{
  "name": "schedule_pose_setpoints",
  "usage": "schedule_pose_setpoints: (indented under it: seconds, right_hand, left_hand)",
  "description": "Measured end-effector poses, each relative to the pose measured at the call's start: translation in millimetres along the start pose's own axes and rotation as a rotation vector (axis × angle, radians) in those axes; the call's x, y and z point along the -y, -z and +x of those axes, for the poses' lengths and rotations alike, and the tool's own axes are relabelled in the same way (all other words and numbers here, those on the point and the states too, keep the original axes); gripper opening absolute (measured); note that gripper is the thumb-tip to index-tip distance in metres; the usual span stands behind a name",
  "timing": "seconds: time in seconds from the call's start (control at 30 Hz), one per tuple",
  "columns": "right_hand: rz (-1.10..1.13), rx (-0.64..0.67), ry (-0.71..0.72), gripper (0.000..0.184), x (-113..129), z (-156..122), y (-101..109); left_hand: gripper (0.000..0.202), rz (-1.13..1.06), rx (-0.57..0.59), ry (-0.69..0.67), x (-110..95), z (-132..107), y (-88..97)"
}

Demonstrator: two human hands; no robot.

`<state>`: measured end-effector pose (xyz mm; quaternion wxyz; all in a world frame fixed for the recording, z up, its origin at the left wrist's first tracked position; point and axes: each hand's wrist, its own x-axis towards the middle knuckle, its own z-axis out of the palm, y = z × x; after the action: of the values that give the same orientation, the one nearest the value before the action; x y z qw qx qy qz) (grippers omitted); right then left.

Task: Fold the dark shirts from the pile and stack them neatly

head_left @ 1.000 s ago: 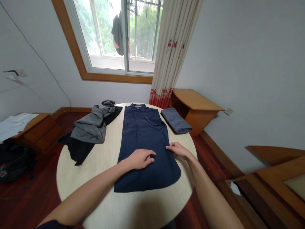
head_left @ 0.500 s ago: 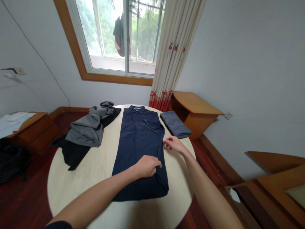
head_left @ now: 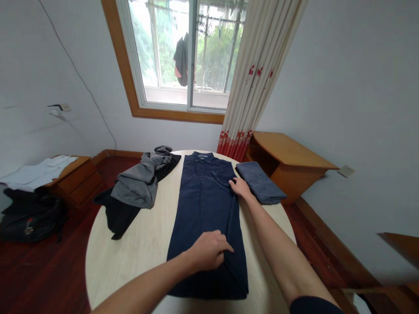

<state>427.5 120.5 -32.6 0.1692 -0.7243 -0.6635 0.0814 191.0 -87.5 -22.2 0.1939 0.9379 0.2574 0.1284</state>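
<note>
The round, pale table (head_left: 131,253) fills the lower middle of my view, standing in front of the window (head_left: 191,56). A cream curtain (head_left: 258,74) with red flowers hangs at the window's right side, and a wooden cabinet (head_left: 291,150) stands past the far right edge of the table.

The dark blue shirt (head_left: 204,205) lies along the middle of the table, front up, with its hem near me and its collar (head_left: 202,157) at the far end. A strip down its right side is turned inward over the front, and a short sleeve (head_left: 222,176) lies across the upper right of the chest.

To the left, well apart from most of the shirt, a rumpled grey garment (head_left: 139,183) lies on top of a black garment (head_left: 126,220). To the right, just beside the shirt's shoulder, is a folded grey-blue cloth (head_left: 260,181).

My left grip (head_left: 211,250) is over the lower part of the shirt, fingers mostly curled and the index finger stretched out to the right; I cannot tell whether any fabric is caught in it. My right grip (head_left: 241,188) is at the shirt's right edge, beside the sleeve, fingertips at the fabric; whether they pinch it I cannot tell.
</note>
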Motion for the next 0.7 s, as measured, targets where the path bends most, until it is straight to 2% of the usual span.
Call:
schedule_pose_setpoints:
  seconds: [0.13,0.27,0.4,0.57,0.7]
  right_hand:
    - [0.011,-0.044,0.108,0.057,30,-4,-2]
    - [0.009,-0.013,0.248,0.056,75,-14,-7]
    - [-0.045,0.090,0.333,0.055,105,-20,-21]
    - [-0.065,0.204,0.352,0.058,108,-26,-36]
    - [-0.091,0.127,0.368,0.061,96,-43,-35]
  left_hand:
    - [0.036,0.058,-0.035,-0.008,1,-13,8.7]
    - [0.027,0.086,-0.060,-0.152,7,-29,18.1]
    - [0.024,0.006,0.038,-0.208,17,-38,18.1]
    - [0.010,-0.095,0.061,-0.179,25,-43,10.0]
    - [0.027,-0.290,0.052,-0.199,23,-48,4.6]
